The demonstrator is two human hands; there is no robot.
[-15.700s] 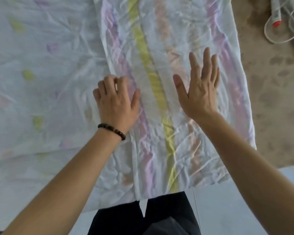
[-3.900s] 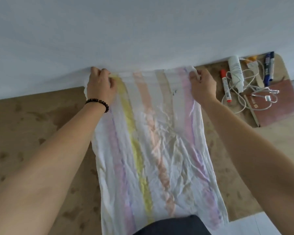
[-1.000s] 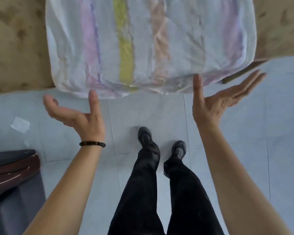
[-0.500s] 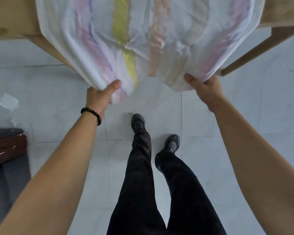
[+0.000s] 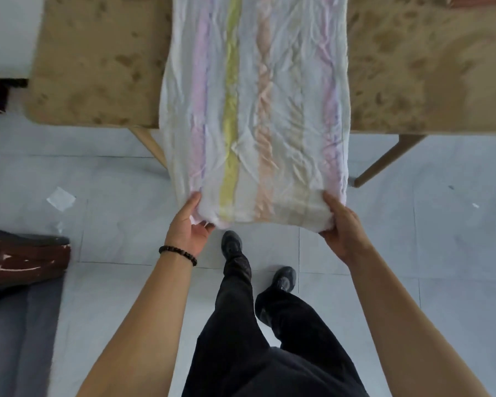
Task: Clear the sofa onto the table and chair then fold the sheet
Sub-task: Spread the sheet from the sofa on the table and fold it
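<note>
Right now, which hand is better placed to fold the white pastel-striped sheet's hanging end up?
Neither alone, probably: left hand and right hand each grip one corner of the sheet overhanging the tan table.

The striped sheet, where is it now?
In the head view the sheet lies across the middle of the table, its near end overhanging the edge, held at its corners by the left hand and right hand.

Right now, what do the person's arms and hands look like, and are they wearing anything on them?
Both forearms are bare, with no sleeves in view. The left hand has a dark beaded bracelet at its wrist. The right hand wears no glove, watch or band.
</note>
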